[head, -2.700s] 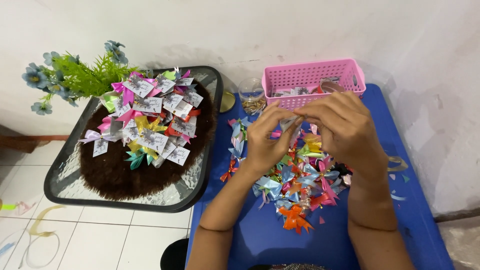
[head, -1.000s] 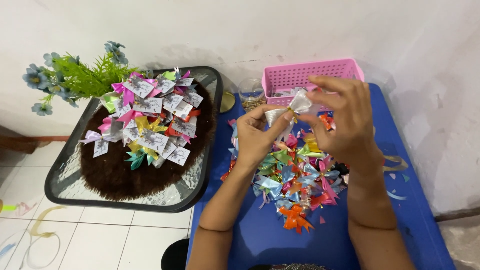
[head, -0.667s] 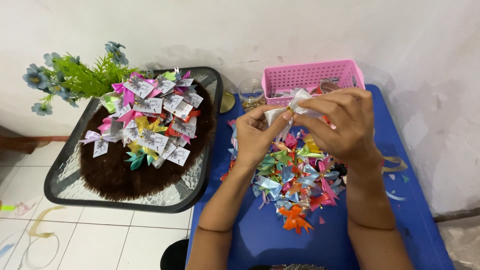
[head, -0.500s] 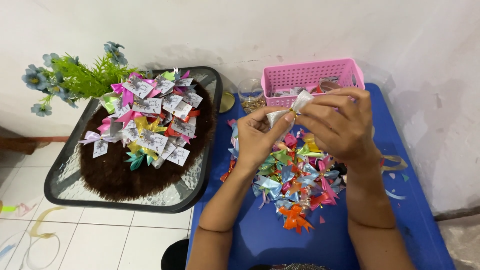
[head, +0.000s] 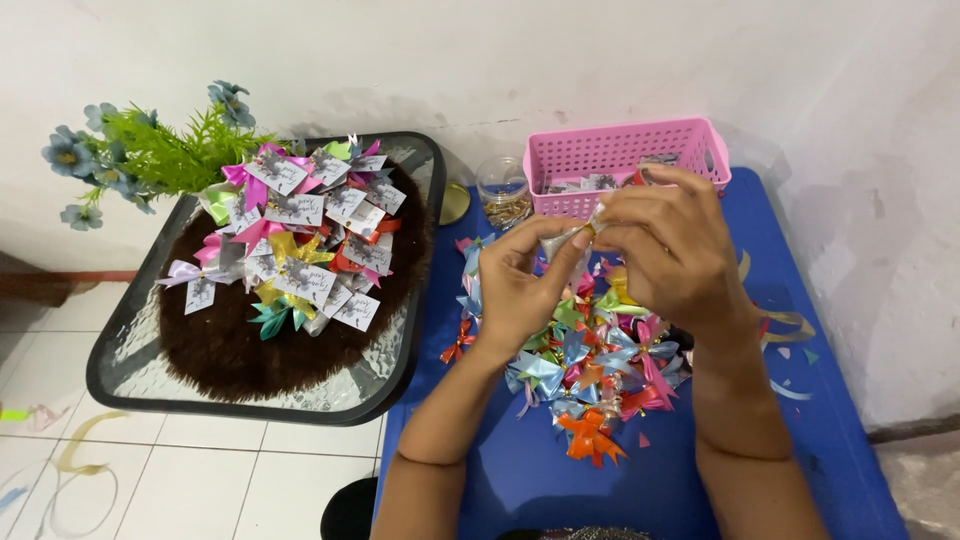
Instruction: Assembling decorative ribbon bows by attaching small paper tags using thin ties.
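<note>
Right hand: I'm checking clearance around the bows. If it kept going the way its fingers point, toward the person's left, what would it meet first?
Probably the left hand: the right hand already shares the silver ribbon bow with it. Depth is hard to judge.

Home craft corner: tiled floor (head: 200,470), painted wall (head: 480,60), blue counter (head: 520,480) heaped with ribbon bows (head: 590,360), pink basket (head: 625,160).

- Two hands: left (head: 515,290), right (head: 672,250).
- One silver bow (head: 565,240) between them.
- One pink basket (head: 625,160).
- One jar (head: 503,192).
- One glass tray (head: 140,350).
- One brown mat (head: 230,350).
- One flower sprig (head: 150,155).
- Loose bows (head: 590,370), tagged bows (head: 300,240): too many to count.
</note>
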